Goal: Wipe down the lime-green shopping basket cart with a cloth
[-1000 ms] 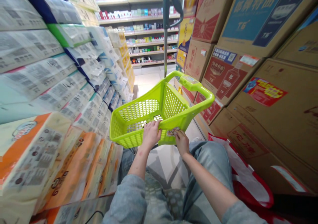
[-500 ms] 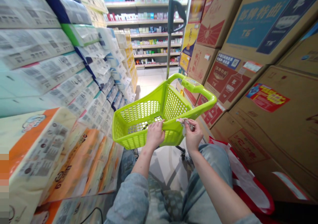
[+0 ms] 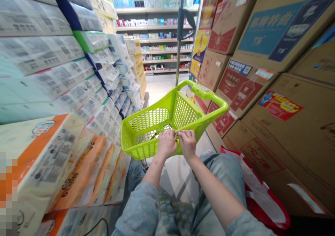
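Observation:
A lime-green shopping cart basket with perforated walls stands before my knees, its looped handle toward the upper right. My left hand is closed over the near rim, fingers curled to the inside. Right beside it, my right hand pinches at the same rim, the fingertips of both hands nearly touching. Only a small scrap shows between the fingers; most of the crumpled, greyish tissue is hidden by my right hand.
Stacked paper packs rise on the left, with orange packs nearer. Cardboard boxes wall the right side. A red-and-white bag lies by my right knee. A metal pole stands behind the cart; stocked shelves are beyond.
My right hand has moved left along the rim to meet my left hand, taking the tissue with it. The left hand stays on the rim, shifted slightly.

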`<state>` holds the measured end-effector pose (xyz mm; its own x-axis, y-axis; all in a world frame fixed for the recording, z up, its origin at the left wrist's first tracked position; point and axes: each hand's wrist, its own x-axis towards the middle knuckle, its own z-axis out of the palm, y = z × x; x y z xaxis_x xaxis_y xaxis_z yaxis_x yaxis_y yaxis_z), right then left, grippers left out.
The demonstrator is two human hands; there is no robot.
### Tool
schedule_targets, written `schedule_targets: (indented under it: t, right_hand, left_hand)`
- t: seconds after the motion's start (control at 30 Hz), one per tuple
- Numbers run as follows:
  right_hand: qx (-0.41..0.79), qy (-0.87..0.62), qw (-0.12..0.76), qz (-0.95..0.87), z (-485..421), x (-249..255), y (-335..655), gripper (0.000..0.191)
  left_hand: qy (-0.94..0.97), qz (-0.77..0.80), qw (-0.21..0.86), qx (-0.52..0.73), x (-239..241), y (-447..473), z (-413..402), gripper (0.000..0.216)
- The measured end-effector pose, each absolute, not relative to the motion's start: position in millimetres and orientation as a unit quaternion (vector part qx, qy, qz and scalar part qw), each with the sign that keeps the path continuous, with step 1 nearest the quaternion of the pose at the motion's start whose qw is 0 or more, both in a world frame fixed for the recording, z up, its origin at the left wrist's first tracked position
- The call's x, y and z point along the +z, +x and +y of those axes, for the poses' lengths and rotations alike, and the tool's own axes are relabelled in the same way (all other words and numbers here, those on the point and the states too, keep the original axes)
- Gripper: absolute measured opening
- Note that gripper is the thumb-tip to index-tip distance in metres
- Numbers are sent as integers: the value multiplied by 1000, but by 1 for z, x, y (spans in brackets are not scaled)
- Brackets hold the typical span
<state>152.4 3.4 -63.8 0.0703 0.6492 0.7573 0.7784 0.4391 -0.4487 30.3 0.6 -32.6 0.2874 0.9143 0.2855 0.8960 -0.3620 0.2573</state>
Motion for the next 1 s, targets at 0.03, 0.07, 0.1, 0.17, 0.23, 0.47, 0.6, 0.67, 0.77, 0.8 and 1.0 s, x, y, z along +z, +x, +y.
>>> schedule_targets:
  t: [0.03,0.07,0.1,0.17,0.23,0.47,0.6,0.67,0.77,0.8,1.0]
  right_hand:
    - [-56,-517,501,-692,3,-65,151,22]
    - [-46,-505,492,-708,3,-65,150,23]
    - [-35,-492,482,-724,2,-65,151,23]
    - [-20,-470,471,-746,0,-60,157,23]
    - [-26,-460,484,-744,-3,-49,168,21]
    - [-132,-517,479,-697,7,-5,225,25]
    - [-177,-544,388,-723,27,-10,223,30]
    - [-180,-534,362,-742,30,-20,206,30]
    - [-164,-513,342,-770,24,-37,167,30]
    - [-157,-514,342,-771,21,-42,154,29]
    - [-140,-472,317,-811,9,-56,125,36]
  left_hand:
    - [802,564,24,197,-32,30,0,40]
    - [802,562,25,200,-32,29,0,41]
    - [804,558,27,202,-33,29,1,42]
    - [811,548,37,202,-34,26,2,46]
    - [822,529,54,203,-34,23,5,52]
    - [814,538,66,212,-30,-19,3,49]
    - [786,607,14,113,-32,-40,-6,29]
    - [782,617,-7,88,-34,-41,-9,24]
    - [778,623,-15,79,-35,-35,-11,19]
    - [779,622,-15,80,-35,-33,-12,19]
    - [792,603,-5,95,-35,-35,-15,24]
